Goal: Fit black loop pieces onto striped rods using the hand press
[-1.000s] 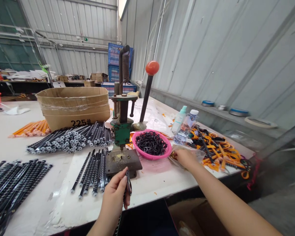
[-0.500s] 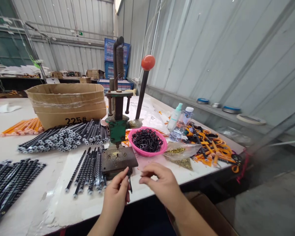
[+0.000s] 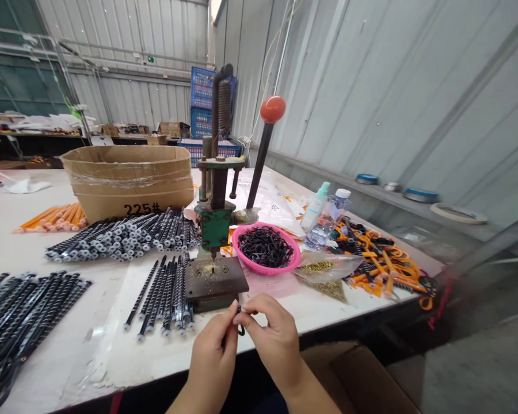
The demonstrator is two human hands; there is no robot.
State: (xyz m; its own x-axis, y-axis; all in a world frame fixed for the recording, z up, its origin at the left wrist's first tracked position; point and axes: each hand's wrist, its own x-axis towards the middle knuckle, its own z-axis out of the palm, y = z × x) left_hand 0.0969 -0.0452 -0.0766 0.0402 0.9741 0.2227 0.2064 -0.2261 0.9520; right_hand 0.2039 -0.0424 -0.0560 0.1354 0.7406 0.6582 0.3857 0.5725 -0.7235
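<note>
My left hand and my right hand meet at the table's front edge, pinching a small black plastic loop between their fingertips. Most of the loop is hidden by my fingers. Just ahead of them lies the rust-brown die plate of a green hand-lever press, dusted with gold flecks. A pink basket heaped with black loops stands to the right of the press. Long black-and-white spiral-patterned rods lie in a row to the left of the die plate, beyond my left hand.
A taped cardboard box marked 225# stands behind more rods. Orange pieces lie in a pile on the right, near a plastic bag of gold bits and bottles. A red-knobbed lever rises behind the press.
My right hand has moved from the gold-bit bag to my left hand, and both now pinch the black loop. The bag now lies flat and uncovered beside the pink basket.
</note>
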